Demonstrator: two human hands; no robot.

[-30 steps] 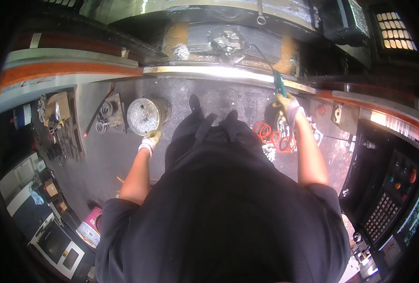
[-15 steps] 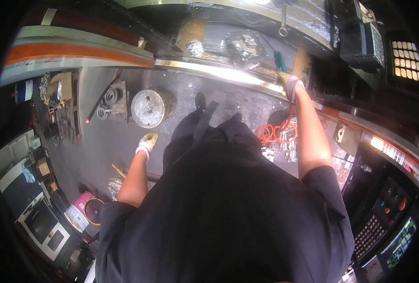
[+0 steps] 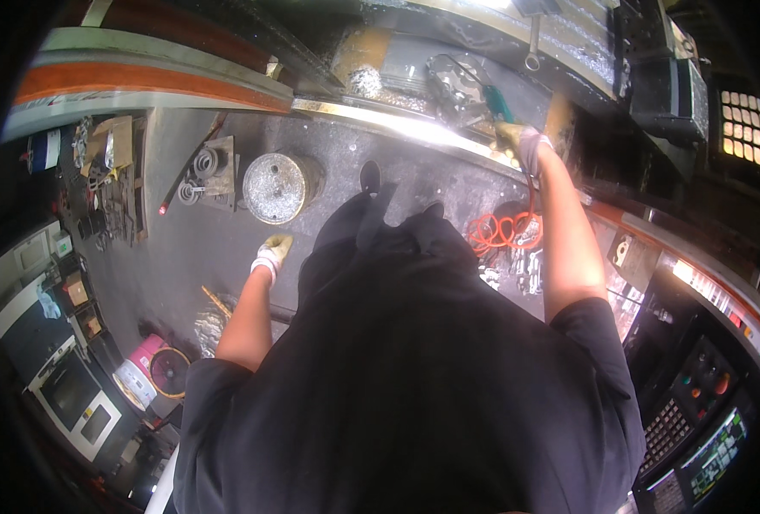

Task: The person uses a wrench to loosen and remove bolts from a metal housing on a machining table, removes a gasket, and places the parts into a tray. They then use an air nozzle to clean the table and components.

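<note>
My right hand (image 3: 521, 147), in a pale work glove, is closed around a green air blow gun (image 3: 496, 104). Its nozzle reaches over the machine bed toward a metal workpiece (image 3: 455, 79) with a rounded, cut-out outline. From the grip a red-orange coiled air hose (image 3: 501, 230) hangs down at my right side. My left hand (image 3: 274, 251), gloved too, hangs low at my left with its fingers curled in, and nothing shows in it. It is nearest to a round metal drum (image 3: 277, 188) with shiny chips on top, and does not touch it.
A bright metal sill (image 3: 388, 122) runs along the machine's front. Metal chips (image 3: 364, 81) lie on the bed. A control panel (image 3: 697, 403) stands at the right. Rings (image 3: 208, 160) on a board and a long rod (image 3: 193, 163) lie left of the drum; a pink bucket (image 3: 149, 355) is lower left.
The air blow gun has tilted and come a little left and down with my right hand. My left hand has shifted slightly. The whole view has moved a little.
</note>
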